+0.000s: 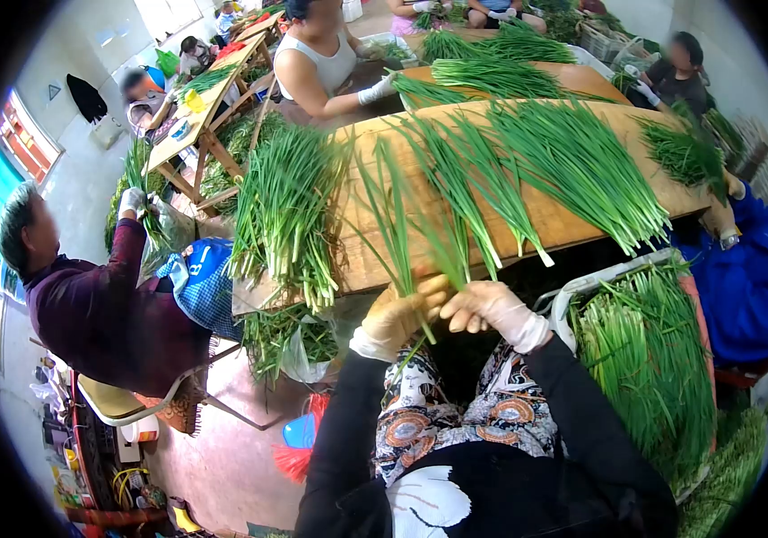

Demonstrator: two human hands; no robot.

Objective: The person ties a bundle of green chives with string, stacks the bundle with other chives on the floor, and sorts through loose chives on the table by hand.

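Note:
Both my hands wear thin, pale gloves and meet at the near edge of the wooden table. My left hand (pixel 402 316) is closed around a small bunch of garlic chives (pixel 390 229), their leaves pointing away over the tabletop. Close beside it, my right hand (pixel 489 309) pinches some chive blades (pixel 440 251) that are smeared by motion. Just beyond, thin rows of chives (pixel 465 193) lie on the wood. A wide sorted row of chives (pixel 581 170) is to the right, and a big loose heap of chives (pixel 283 211) sits to the left.
A crate (pixel 562 309) packed with chives stands right of my knees. The wooden table (pixel 362 193) spans the front. At left sits a person in a dark sleeve (pixel 128 251); others work across the table. Red ties (pixel 292 462) and a blue object (pixel 299 431) are low at left.

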